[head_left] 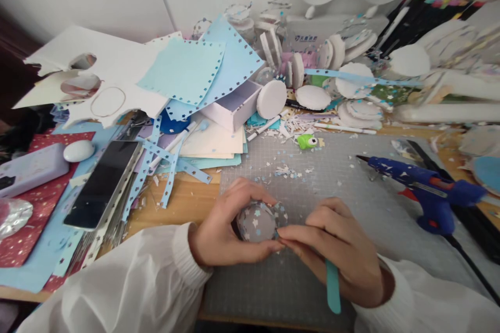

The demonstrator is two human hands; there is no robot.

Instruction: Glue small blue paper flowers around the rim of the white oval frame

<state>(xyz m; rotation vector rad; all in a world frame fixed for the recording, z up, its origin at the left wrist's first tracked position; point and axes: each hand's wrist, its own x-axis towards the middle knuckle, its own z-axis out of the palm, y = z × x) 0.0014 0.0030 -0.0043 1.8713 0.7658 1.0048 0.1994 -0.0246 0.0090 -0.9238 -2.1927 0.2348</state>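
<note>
My left hand (230, 223) curves around a small round clear piece (260, 223) dotted with white and blue paper stars, thumb and forefinger on its edge. Its exact kind is unclear. My right hand (336, 244) is closed, with its fingertips pinched at the right edge of that round piece. From under the right palm sticks out the flat teal end of a thin tool (333, 289); its tip is hidden by the fingers. Loose paper stars (289, 170) lie on the grey cutting mat (242, 291) just beyond my hands.
A blue glue gun (425, 182) lies at right, its cord running to the front. A small green piece with a star (307, 140) sits ahead. Left are a phone (105, 184), punched blue strips (167, 182) and paper sheets (183, 67). White discs (271, 100) crowd the back.
</note>
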